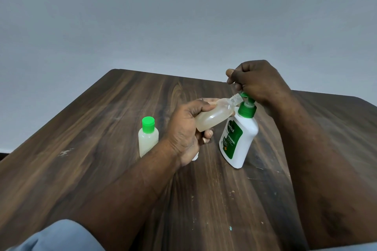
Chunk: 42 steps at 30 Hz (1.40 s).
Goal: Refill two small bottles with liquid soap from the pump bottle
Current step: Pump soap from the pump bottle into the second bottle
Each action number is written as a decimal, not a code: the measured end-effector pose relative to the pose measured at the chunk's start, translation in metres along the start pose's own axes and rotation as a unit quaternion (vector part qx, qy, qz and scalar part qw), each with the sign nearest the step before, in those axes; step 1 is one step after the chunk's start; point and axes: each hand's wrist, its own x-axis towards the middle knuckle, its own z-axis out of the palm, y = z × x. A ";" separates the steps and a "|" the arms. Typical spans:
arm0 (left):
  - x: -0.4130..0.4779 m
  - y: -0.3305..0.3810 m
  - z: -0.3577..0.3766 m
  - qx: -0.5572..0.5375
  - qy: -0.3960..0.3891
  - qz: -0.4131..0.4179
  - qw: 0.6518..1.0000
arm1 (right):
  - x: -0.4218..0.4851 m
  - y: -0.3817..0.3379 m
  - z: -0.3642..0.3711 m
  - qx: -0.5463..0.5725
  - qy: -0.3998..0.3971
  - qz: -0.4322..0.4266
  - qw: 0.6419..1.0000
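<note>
My left hand (185, 128) grips the uncapped small bottle (214, 116), tilted, its mouth at the nozzle of the pump bottle (242, 140) just right of that grip. My right hand (257, 81) is curled over the pump's green head. The capped small bottle (148, 138) stands on the table (102, 128), just left of my left hand.

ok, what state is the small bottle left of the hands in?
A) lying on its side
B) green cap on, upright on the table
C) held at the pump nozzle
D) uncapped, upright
B: the small bottle stands upright on the table with its green cap on. The uncapped bottle, tilted toward the nozzle of the pump bottle, is held by the left hand.
</note>
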 end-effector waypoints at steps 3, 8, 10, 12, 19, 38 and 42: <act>-0.001 0.001 0.001 0.001 -0.002 0.001 1.000 | 0.000 -0.001 0.005 -0.011 -0.017 0.010 1.000; -0.001 0.000 0.001 0.000 0.002 0.001 1.000 | 0.001 0.002 0.004 -0.005 -0.018 0.020 1.000; 0.000 0.000 0.001 -0.001 0.004 -0.002 1.000 | 0.001 0.002 0.003 -0.006 -0.019 0.017 1.000; 0.000 0.000 0.001 0.002 0.006 -0.001 1.000 | 0.001 0.001 0.002 0.002 -0.014 0.009 1.000; -0.002 0.002 0.002 0.003 -0.002 0.001 1.000 | 0.000 0.000 0.004 0.008 -0.011 0.003 1.000; 0.001 -0.001 -0.001 0.000 0.012 0.002 1.000 | -0.004 -0.004 0.005 -0.020 -0.003 0.016 1.000; 0.000 -0.001 0.000 0.003 0.011 0.004 1.000 | -0.004 -0.003 0.005 -0.015 -0.010 0.023 1.000</act>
